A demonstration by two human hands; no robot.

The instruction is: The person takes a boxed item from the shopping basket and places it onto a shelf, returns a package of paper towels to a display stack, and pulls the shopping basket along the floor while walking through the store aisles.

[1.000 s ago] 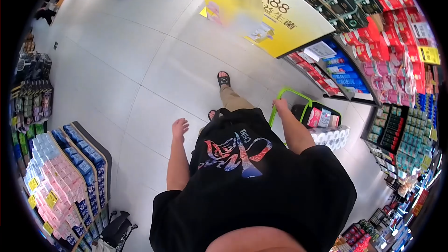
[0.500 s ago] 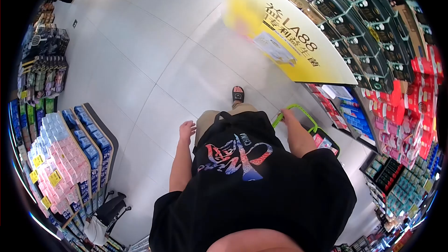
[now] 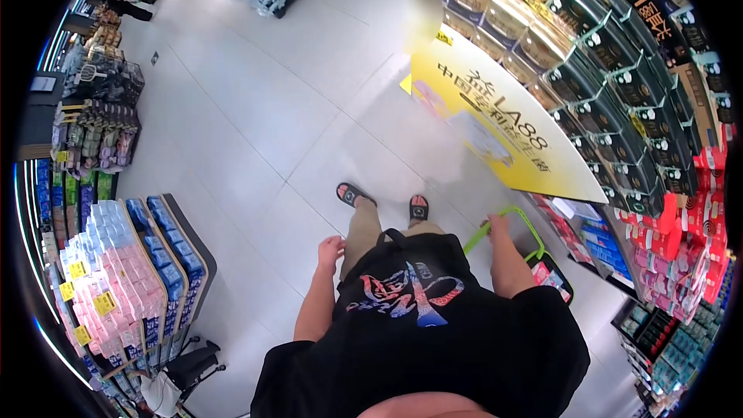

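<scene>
At the person's right side, the fingers of the right hand (image 3: 497, 225) were curled closed around the green handle (image 3: 535, 237) of a basket (image 3: 551, 277); the left hand (image 3: 331, 250), fingers loosely bent, held nothing visible.

Most of the basket (image 3: 570, 292) is lost behind the right arm (image 3: 508, 263) and shirt (image 3: 464, 364), the sign's (image 3: 503, 120) upper left end is a blurry smear, and good luck reading those tiny yellow tags (image 3: 104, 303).

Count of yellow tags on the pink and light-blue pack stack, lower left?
4 visible on the pack stack: top tag, left tag just below it, right tag, bottom tag. Others may be hidden on its far sides.
</scene>
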